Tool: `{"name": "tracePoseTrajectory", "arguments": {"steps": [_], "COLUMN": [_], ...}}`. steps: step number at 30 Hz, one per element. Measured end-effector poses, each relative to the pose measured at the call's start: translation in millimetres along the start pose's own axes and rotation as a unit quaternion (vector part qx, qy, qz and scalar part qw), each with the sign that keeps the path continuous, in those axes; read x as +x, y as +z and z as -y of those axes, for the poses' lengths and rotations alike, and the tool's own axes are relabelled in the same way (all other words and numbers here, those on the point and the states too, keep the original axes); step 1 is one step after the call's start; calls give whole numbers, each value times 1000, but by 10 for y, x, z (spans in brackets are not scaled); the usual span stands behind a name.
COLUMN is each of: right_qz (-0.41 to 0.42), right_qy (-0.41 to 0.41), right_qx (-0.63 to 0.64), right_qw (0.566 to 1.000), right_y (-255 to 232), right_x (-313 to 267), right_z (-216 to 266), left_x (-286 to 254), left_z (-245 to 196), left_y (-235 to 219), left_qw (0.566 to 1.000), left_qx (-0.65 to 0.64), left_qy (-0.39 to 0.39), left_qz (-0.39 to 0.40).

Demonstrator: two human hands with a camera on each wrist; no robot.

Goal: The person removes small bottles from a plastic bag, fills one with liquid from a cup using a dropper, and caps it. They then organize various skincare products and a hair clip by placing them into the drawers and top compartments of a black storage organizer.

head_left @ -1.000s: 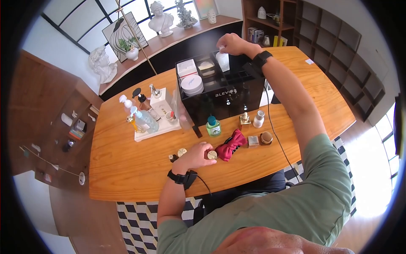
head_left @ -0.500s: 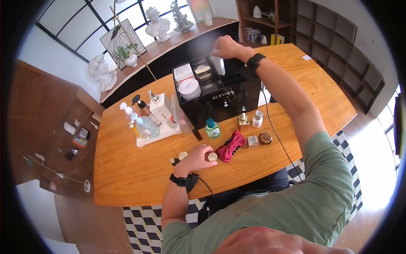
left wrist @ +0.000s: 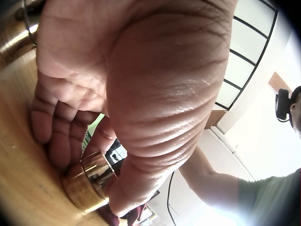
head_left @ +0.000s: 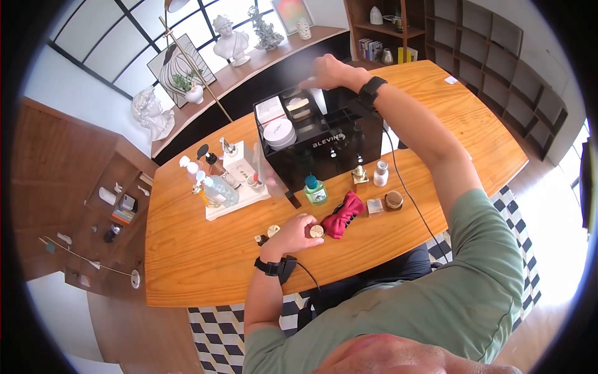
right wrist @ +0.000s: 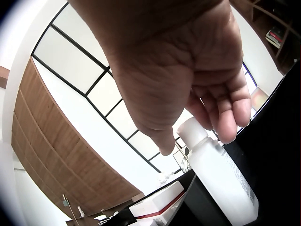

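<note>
Low on the table, my left hand [head_left: 291,235] holds a gold lidded jar [left wrist: 89,181] between its thumb and fingers. Beside those fingers lies a red bow hair clip [head_left: 344,215]. At the back, my right hand [head_left: 333,73] hovers by the cap of a white bottle [right wrist: 221,181], its fingers loosely spread and the thumb apart from the cap. That bottle stands tilted in the top of a black cosmetics organizer [head_left: 311,162]. A second gold-topped jar [head_left: 273,230] is just left of my left hand.
A white tray [head_left: 215,213] carries several pump bottles. A green bottle [head_left: 316,192], a gold-capped perfume bottle [head_left: 359,176], a small white bottle [head_left: 380,174] and a brown jar [head_left: 393,199] stand before the organizer. A white round jar [head_left: 279,134] sits in its top. A black cable [head_left: 408,190] crosses the table.
My right hand has shifted slightly left over the white bottle and its fingers have come away from the cap. The left hand keeps hold of the jar. The head view has shifted slightly.
</note>
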State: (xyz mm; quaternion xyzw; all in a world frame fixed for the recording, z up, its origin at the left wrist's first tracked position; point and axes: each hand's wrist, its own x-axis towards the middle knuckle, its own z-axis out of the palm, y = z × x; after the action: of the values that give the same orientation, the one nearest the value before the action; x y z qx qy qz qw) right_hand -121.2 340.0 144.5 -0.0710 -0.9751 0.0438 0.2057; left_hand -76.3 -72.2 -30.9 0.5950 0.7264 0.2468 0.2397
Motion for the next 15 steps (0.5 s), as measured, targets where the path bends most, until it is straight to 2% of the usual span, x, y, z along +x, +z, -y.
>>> {"name": "tracePoseTrajectory", "arguments": {"steps": [4, 6, 15], "right_qz": [43, -29, -69], "right_qy": [33, -34, -62], "right_qx": [60, 45, 57], "right_qw": [997, 998, 994], "right_y": [-241, -231, -78], "right_x": [-180, -213, -183], "right_z": [111, 96, 15], "left_x": [-2, 5, 4], "left_z": [18, 39, 29], "left_y": [14, 26, 19], "left_qw": [1000, 1000, 1000], "left_qx": [-4, -5, 3], "left_qy": [4, 4, 3], "left_qz": [-3, -3, -3]}}
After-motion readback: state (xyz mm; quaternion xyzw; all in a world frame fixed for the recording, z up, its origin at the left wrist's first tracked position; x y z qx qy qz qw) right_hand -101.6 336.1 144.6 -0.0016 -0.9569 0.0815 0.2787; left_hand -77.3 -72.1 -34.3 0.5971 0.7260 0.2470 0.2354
